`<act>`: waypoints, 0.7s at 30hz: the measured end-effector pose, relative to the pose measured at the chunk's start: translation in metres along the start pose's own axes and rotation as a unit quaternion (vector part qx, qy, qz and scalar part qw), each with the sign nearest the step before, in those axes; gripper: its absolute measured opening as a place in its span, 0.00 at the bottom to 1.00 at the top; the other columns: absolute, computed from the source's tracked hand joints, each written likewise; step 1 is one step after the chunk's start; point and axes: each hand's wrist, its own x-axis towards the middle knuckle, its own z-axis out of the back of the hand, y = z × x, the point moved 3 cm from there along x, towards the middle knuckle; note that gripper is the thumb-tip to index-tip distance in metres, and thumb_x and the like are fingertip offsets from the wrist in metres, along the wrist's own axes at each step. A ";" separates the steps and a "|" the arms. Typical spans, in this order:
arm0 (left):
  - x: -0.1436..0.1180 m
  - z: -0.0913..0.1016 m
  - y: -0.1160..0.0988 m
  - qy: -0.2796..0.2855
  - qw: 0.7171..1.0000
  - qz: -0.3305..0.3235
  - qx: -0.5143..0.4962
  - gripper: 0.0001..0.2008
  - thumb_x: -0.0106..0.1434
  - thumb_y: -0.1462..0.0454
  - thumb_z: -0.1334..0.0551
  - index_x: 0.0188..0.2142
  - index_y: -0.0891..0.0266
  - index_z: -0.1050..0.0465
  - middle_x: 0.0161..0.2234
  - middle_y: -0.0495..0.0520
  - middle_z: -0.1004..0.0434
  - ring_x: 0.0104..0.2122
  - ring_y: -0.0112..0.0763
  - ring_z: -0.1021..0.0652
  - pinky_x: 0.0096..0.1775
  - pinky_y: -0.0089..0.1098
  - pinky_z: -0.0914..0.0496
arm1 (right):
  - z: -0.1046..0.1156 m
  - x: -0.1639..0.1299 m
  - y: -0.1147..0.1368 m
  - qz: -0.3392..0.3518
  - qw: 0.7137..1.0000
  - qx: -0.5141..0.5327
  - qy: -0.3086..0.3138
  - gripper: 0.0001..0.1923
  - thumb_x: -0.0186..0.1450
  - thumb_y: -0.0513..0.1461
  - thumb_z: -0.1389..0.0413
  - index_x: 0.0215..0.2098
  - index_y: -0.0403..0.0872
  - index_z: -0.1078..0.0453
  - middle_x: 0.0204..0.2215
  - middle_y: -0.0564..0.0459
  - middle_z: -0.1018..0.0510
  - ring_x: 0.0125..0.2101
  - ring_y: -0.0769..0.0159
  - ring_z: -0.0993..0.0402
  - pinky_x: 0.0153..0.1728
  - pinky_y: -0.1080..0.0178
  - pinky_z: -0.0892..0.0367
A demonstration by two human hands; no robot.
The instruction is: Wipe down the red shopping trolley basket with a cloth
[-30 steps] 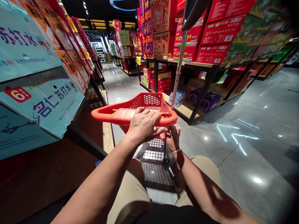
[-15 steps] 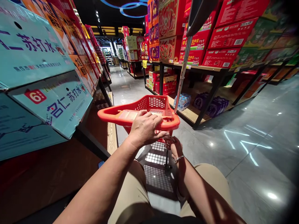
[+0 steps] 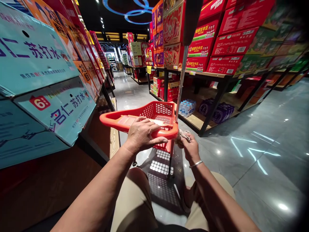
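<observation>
1. At left: blue boxes [image 3: 38, 61], stacked, with orange boxes [image 3: 83, 72] just beyond.
2. At right: red boxes [image 3: 233, 42] piled on a rack [image 3: 219, 93], green boxes [image 3: 259, 42] against them.
3. On the rack's lower board [image 3: 194, 120]: bottled water [image 3: 185, 109] in a clear pack, purple packs [image 3: 220, 112] alongside.
4. At the rack's far corner: a yellow tag [image 3: 149, 70] near purple boxes [image 3: 158, 37].
5. Along the aisle: glossy grey floor [image 3: 241, 170], streaked with reflected light.
6. Overhead: blue rings [image 3: 137, 23] of light against a dark ceiling [image 3: 114, 25], yellow strips [image 3: 112, 36] farther back.
</observation>
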 end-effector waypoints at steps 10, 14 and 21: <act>0.008 0.015 -0.045 0.058 0.996 0.055 -0.024 0.22 0.70 0.46 0.44 0.45 0.60 0.21 0.42 0.58 0.17 0.43 0.43 0.20 0.50 0.43 0.33 | -0.010 -0.003 0.082 0.153 0.985 0.078 -0.030 0.09 0.62 0.42 0.37 0.41 0.51 0.28 0.49 0.51 0.30 0.51 0.60 0.30 0.58 0.52 0.33; 0.012 0.002 -0.071 0.037 0.991 0.123 0.039 0.19 0.68 0.49 0.40 0.40 0.62 0.22 0.34 0.60 0.17 0.34 0.45 0.19 0.39 0.41 0.32 | -0.021 0.026 0.045 0.103 0.992 0.033 -0.064 0.12 0.58 0.45 0.38 0.39 0.50 0.29 0.44 0.51 0.30 0.45 0.61 0.29 0.52 0.54 0.31; 0.002 -0.005 -0.060 -0.049 0.994 0.083 0.054 0.10 0.62 0.55 0.35 0.33 0.58 0.21 0.28 0.53 0.17 0.30 0.42 0.18 0.35 0.39 0.31 | -0.030 0.104 0.045 0.044 0.991 0.032 0.125 0.10 0.54 0.44 0.39 0.32 0.48 0.27 0.40 0.50 0.27 0.44 0.60 0.30 0.53 0.53 0.33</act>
